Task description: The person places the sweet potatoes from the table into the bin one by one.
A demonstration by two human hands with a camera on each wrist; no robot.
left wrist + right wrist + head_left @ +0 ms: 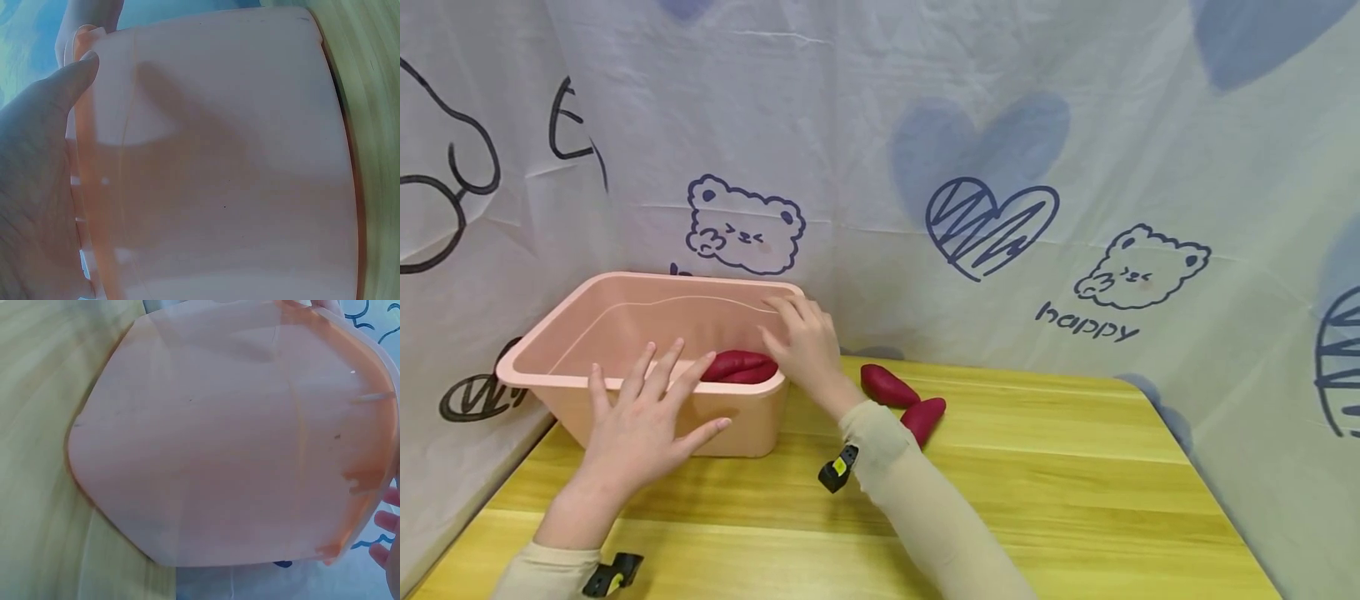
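A pink plastic bin (730, 417) stands on the table's left side, with dark red sweet potatoes (739, 367) inside at its right end. My left hand (643, 421) is at the near rim, fingers spread and reaching over it; in the left wrist view its thumb (84, 69) lies by the rim. Over the right rim is my right hand (808, 342), fingers loosely extended with nothing seen between them. Two more sweet potatoes, one farther back (887, 386) and one nearer (923, 419), lie on the table right of the bin. The near wall hides part of the bin's inside.
The yellow wood-grain table (1060, 483) extends to the right of the bin. A pale cloth (865, 108) printed with hearts and bears hangs behind and at both sides. Each wrist carries a black strap, the right strap (838, 469) sitting near the sleeve cuff.
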